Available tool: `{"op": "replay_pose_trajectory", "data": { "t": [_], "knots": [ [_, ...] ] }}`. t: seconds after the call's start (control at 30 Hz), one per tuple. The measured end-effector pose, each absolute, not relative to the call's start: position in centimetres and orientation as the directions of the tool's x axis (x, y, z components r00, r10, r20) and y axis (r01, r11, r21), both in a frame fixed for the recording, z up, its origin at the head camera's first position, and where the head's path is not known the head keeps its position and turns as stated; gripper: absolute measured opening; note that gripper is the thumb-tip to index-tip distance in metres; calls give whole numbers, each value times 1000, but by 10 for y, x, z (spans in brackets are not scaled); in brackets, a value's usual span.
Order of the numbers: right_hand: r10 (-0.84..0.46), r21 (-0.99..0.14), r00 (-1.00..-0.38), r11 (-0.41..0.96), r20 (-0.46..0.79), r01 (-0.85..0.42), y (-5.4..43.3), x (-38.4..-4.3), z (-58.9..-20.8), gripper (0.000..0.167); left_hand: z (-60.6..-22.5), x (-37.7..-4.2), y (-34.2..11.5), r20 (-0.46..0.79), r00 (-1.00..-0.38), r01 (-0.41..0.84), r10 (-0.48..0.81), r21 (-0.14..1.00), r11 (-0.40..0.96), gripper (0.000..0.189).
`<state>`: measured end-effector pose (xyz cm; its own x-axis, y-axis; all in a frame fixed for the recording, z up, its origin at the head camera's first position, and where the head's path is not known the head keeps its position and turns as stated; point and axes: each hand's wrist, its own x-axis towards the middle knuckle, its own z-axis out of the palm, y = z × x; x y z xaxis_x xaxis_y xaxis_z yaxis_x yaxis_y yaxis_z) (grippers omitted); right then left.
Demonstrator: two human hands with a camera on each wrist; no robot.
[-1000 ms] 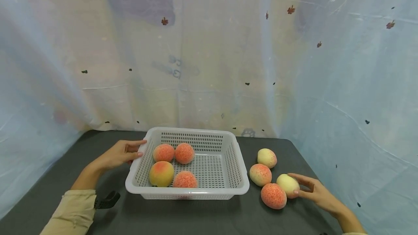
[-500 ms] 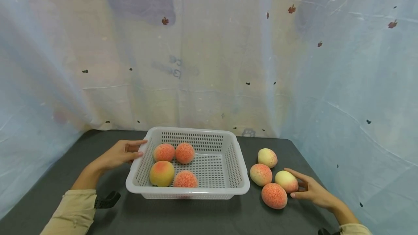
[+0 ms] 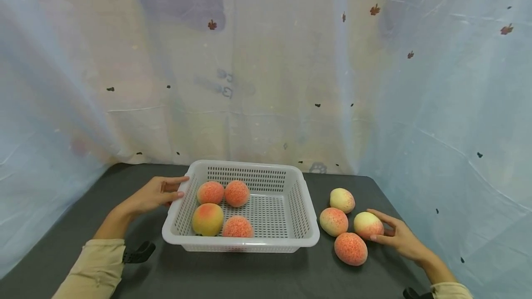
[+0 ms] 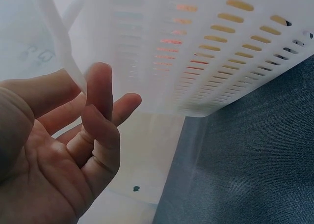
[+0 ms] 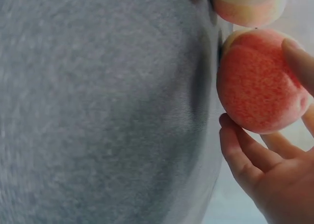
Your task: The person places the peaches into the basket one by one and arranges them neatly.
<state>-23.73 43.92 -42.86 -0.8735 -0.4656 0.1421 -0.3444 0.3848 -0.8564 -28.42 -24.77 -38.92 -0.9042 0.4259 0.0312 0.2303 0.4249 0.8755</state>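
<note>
Clearly, one peach (image 3: 368, 226) had turned, showing more blush.
Lower right, the right hand (image 3: 401, 240) gripped it, outside the basket (image 3: 241, 242) the left hand (image 3: 153, 194) pinched.

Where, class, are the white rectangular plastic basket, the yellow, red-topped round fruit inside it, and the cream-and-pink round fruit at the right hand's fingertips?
White basket (image 3: 274, 242): head view, front rim.
Yellow, red-topped round fruit (image 3: 207, 221): head view, yellow side.
Cream-and-pink round fruit (image 3: 367, 226): head view, its middle.

You can read no text here for certain; the curtain (image 3: 270, 68) facing you bears faint, letter-like marks (image 3: 226, 92), too blurred to make out.
</note>
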Motion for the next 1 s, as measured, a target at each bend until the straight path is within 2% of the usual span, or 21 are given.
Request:
{"op": "replay_pose_trajectory", "data": {
  "t": [0.17, 0.5, 1.0],
  "knots": [
    [-420, -844, -889, 399, 181, -360, 436, -235, -418, 65, -388, -285, -247, 27, -907, 223, 419, 876, 427, 70],
    [-348, -831, -923, 456, 164, -319, 427, -236, -400, 67, -388, -286, -249, 31, -911, 226, 412, 873, 433, 69],
    [-387, -830, -903, 430, 185, -354, 406, -236, -376, 65, -392, -286, -248, 33, -909, 226, 416, 876, 425, 70]
  ]
}}
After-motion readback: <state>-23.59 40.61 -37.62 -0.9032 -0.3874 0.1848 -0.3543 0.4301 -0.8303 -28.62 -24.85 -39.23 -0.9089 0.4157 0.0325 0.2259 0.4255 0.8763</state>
